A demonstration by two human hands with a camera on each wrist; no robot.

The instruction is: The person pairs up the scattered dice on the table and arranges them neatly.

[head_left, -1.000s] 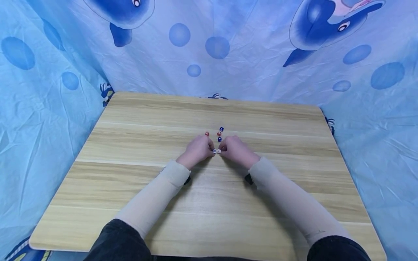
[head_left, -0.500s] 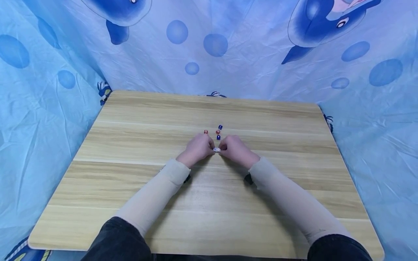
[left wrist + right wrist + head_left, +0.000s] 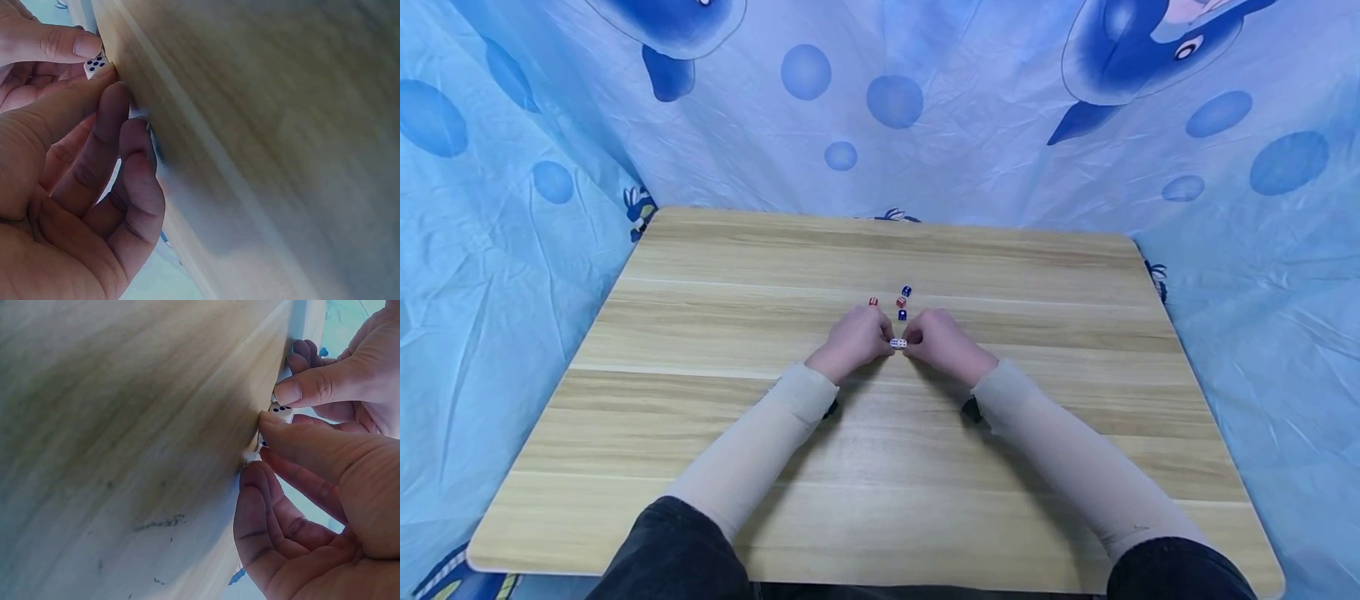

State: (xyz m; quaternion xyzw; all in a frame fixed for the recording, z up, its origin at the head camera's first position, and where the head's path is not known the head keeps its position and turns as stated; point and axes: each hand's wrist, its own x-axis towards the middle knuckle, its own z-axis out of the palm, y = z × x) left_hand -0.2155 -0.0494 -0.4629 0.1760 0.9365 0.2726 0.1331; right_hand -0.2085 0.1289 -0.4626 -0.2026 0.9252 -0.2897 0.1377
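Note:
Two small white dice, the left die (image 3: pixel 893 342) and the right die (image 3: pixel 903 342), sit side by side at mid-table and appear to touch. My left hand (image 3: pixel 859 340) pinches the left one between thumb and fingers. From the other side, my right hand (image 3: pixel 946 343) pinches the right one. A white die (image 3: pixel 95 64) with dark pips shows between the thumbs in the left wrist view; fingers cover much of it. The right wrist view shows only part of a white die (image 3: pixel 280 410). Just beyond my hands lies a blue die (image 3: pixel 902 315).
Behind that blue die are a red die (image 3: pixel 901 302) and another blue die (image 3: pixel 907 291). A second red die (image 3: pixel 873 302) lies just beyond my left hand. The wooden table (image 3: pixel 880 500) is enclosed by a blue dolphin-print curtain (image 3: pixel 970 167).
The two white dice, slightly apart a second ago, have come together as both hands closed the small gap. The other dice keep their places; the head view has shifted slightly.

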